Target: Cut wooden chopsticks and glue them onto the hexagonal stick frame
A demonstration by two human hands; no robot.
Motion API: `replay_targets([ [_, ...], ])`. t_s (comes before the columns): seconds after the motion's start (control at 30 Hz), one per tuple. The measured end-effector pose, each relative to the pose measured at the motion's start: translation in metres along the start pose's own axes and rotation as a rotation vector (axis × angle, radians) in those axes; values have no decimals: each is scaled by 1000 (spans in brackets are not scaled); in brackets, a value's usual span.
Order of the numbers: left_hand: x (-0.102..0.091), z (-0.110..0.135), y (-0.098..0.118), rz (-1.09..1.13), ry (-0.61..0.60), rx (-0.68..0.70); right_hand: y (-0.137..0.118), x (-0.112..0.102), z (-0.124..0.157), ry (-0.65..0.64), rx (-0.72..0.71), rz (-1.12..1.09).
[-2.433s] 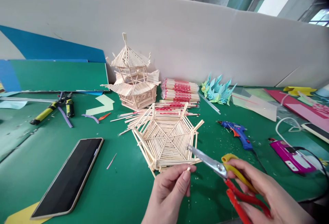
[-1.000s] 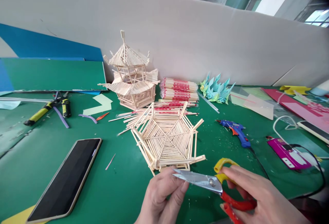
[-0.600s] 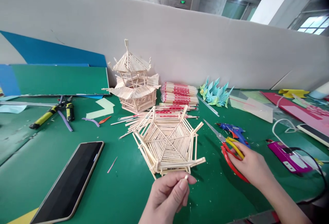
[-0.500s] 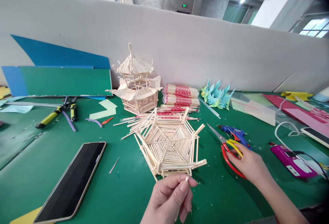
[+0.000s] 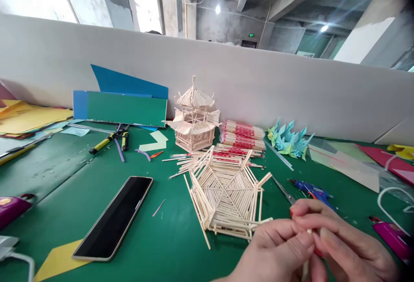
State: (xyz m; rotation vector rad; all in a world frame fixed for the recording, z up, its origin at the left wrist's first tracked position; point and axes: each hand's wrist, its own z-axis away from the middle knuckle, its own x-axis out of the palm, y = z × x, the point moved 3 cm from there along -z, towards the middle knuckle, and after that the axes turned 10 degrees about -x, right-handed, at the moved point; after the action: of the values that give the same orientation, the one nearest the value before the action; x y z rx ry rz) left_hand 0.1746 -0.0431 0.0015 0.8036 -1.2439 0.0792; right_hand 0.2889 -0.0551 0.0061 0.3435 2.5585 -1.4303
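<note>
Pale wood makes the slim stick pinched by the left hand likely light but brittle, best held near its tip, the right hand's grip unclear.

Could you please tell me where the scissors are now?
In the head view, the scissors lie right of centre, between the stick frame and the glue gun, partly hidden behind the right hand.

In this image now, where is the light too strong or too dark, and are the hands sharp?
Head view: the window is washed out to white, and the rightmost lamp glares, with pale streaks near it; head view: the top-right corner falls to black; head view: left hand and right hand look slightly soft.
</note>
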Motion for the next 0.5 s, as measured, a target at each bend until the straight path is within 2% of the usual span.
replay_targets([
  [0.13, -8, 15, 3, -108, 149, 0, 10, 5, -3, -76, 63, -160],
  [0.33, -29, 22, -8, 14, 209, 82, 10, 21, -1, 13, 73, -199],
  [0.4, -36, 25, -11, 44, 250, 54, 9, 27, -1, -47, 88, -178],
  [0.5, -38, 32, -10, 40, 246, -5, 6, 33, -3, -193, 108, -132],
])
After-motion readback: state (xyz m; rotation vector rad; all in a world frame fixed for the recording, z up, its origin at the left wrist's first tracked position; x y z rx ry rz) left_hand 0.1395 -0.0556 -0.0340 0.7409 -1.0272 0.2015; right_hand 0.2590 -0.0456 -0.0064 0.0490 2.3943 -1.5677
